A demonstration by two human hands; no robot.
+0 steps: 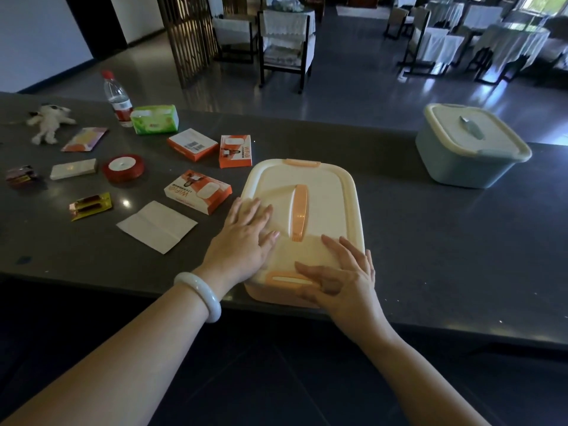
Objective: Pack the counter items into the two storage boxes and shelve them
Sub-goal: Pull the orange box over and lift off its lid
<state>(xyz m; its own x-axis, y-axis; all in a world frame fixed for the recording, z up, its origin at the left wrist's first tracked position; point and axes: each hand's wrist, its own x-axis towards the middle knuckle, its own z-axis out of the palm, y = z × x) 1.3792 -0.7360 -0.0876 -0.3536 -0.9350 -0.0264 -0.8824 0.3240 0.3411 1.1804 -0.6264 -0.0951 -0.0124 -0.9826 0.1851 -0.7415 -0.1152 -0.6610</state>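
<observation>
Counter [430, 241]: left hand [242, 238], right hand [344, 281] on box [325, 204]

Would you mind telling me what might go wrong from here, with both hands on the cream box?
The cream box sits at the near edge of the counter; if the right hand tugs the front latch, the box might slide off, though the left hand presses its lid.
Swinging the lid off leftward could knock the nearest orange WiFi box.
Reaching for the tissue pack may topple the upright water bottle beside it.
</observation>
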